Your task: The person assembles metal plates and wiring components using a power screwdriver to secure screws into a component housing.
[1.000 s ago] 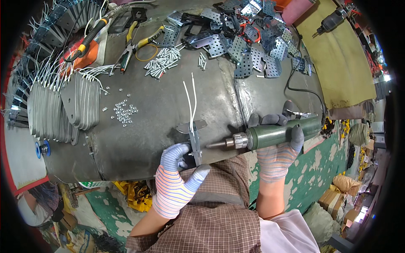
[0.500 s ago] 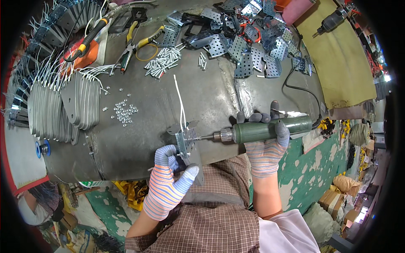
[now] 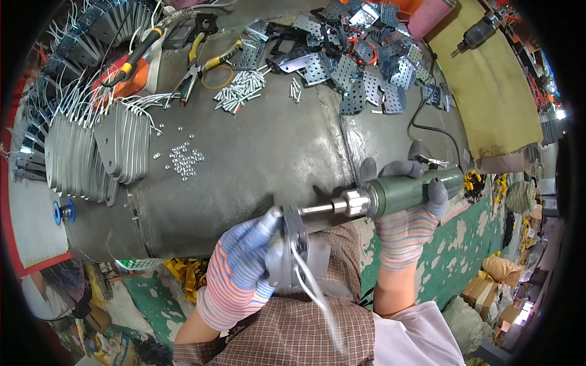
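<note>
Open grey table between stacked plates and perforated brackets.

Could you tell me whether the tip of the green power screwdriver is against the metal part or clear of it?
Against it: the power screwdriver's bit meets the round metal part gripped in the left hand; the right hand holds the tool level.

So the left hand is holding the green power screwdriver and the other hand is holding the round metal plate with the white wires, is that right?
Not quite: the hands are swapped. In the head view the right hand holds the green power screwdriver, and the left hand holds the round metal plate with the white wires. The screwdriver's bit points at the plate.
</note>
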`<state>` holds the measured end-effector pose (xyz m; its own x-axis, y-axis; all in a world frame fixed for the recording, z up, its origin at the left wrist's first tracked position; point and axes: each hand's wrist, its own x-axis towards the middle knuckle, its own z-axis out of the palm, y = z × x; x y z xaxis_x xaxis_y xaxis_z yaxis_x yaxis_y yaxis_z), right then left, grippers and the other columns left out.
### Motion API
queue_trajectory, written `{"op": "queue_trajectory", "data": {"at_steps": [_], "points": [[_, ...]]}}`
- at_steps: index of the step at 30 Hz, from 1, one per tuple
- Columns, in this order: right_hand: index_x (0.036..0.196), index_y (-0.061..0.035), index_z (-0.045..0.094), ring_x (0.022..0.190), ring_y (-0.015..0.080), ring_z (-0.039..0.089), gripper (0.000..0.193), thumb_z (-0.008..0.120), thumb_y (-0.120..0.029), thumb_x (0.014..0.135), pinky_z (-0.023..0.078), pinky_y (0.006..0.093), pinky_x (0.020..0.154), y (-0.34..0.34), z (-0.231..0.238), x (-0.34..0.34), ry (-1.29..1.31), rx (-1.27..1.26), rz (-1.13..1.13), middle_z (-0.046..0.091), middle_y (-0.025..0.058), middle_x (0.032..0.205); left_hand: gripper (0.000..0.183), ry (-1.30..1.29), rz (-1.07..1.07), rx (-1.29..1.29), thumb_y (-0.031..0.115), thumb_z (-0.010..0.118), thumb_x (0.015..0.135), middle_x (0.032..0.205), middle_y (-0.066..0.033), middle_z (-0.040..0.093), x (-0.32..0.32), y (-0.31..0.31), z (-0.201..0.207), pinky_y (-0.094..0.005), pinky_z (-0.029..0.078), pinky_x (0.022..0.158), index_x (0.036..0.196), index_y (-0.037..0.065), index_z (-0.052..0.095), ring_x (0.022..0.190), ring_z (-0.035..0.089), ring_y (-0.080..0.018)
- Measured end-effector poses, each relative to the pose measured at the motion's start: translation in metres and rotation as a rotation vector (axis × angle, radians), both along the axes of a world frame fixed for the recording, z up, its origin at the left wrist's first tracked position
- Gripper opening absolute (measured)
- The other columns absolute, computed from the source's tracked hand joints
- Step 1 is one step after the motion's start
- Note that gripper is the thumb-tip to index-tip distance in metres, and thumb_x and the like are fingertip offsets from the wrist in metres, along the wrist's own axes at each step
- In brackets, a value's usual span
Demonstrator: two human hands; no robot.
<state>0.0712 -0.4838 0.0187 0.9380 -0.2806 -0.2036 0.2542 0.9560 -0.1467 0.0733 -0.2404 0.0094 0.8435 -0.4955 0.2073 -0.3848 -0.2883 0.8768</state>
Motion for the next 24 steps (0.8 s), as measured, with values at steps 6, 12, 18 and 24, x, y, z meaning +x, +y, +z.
{"op": "queue_trajectory", "data": {"at_steps": [6, 12, 18, 24], "points": [[0.128, -0.004, 0.05, 0.095, 0.0161, 0.058, 0.056, 0.07, -0.015, 0.077, 0.025, 0.0513, 0.112, -0.003, -0.026, -0.003, 0.145, -0.048, 0.06, 0.062, 0.0024, 0.09, 0.028, -0.103, 0.019, -0.07, -0.008, 0.06, 0.07, 0.122, -0.0221, 0.059, 0.0, -0.001, -0.04, -0.0417, 0.053, 0.085, 0.094, 0.006, 0.057, 0.097, 0.063, -0.0391], [0.128, -0.0065, 0.05, 0.095, 0.0225, 0.058, 0.055, 0.069, -0.014, 0.076, 0.043, 0.0457, 0.097, -0.015, -0.036, -0.006, 0.123, -0.018, 0.025, 0.062, 0.0053, 0.095, 0.019, 0.02, 0.208, -0.091, -0.004, 0.054, 0.081, 0.105, -0.0158, 0.065, 0.018, 0.001, -0.024, -0.038, 0.051, 0.081, 0.094, 0.006, 0.061, 0.091, 0.064, -0.0333], [0.128, -0.0062, 0.05, 0.096, 0.023, 0.058, 0.056, 0.069, -0.013, 0.076, 0.04, 0.0472, 0.1, -0.012, -0.031, -0.002, 0.125, -0.03, 0.045, 0.063, 0.0055, 0.094, 0.022, -0.531, 0.678, 0.571, 0.006, 0.062, 0.08, 0.094, -0.0125, 0.063, 0.069, 0.035, -0.034, -0.0406, 0.044, 0.083, 0.102, 0.003, 0.065, 0.089, 0.058, -0.0304], [0.127, -0.0061, 0.051, 0.097, 0.0238, 0.058, 0.054, 0.069, -0.012, 0.076, 0.041, 0.0474, 0.1, -0.014, -0.034, -0.002, 0.106, -0.009, 0.051, 0.063, 0.006, 0.093, 0.019, -0.572, 0.554, 0.647, 0.014, 0.066, 0.077, 0.092, -0.0101, 0.062, 0.072, 0.047, -0.043, -0.0421, 0.042, 0.079, 0.095, 0.01, 0.07, 0.087, 0.057, -0.0289]]}}
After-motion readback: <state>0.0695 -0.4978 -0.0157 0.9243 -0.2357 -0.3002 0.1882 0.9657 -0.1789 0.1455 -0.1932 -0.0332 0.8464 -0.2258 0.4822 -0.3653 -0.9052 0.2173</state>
